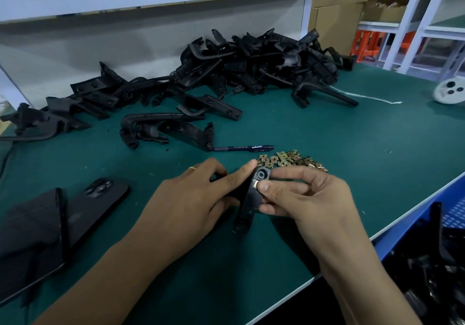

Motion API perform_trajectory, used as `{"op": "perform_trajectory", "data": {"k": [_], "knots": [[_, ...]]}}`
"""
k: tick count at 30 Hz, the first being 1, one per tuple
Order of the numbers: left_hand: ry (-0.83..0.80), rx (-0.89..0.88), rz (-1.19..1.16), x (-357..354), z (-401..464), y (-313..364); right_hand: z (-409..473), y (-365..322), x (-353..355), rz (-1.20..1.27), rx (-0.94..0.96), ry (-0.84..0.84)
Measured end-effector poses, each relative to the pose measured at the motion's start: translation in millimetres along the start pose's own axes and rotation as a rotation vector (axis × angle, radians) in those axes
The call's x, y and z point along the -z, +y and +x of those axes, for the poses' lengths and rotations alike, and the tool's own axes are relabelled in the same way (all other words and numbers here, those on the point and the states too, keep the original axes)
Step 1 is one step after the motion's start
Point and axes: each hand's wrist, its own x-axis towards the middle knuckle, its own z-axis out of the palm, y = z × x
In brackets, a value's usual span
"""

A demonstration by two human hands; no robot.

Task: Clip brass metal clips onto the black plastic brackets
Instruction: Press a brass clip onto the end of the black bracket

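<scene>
My left hand grips a black plastic bracket from its left side, thumb against the top end. My right hand pinches a brass clip against the bracket's right edge, just under its round hole. A small heap of loose brass clips lies on the green mat right behind my hands. A big pile of black brackets stretches across the back of the table, and one loose bracket lies nearer.
A dark pen lies beside the clip heap. A phone and a black pouch lie at the left. A blue crate with black parts stands below the table's right edge. A white round device sits far right.
</scene>
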Motion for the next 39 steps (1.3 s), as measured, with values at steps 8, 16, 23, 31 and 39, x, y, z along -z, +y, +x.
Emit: {"op": "perform_trajectory", "data": {"k": [8,16,23,31,39], "knots": [[0.036,0.347,-0.146,1,-1,-12,9,12,15,-1.177,0.572,0.193],[0.033,0.347,-0.165,-3,-3,-15,13,11,8,-1.297,0.455,0.131],[0.038,0.326,-0.204,-5,-5,-18,13,12,13,-1.163,0.469,0.012],[0.069,0.303,-0.262,-5,-2,-17,14,11,18,-0.859,0.447,-0.069],[0.070,0.197,-0.390,-5,0,1,13,10,16,-0.884,0.514,-0.129]]}}
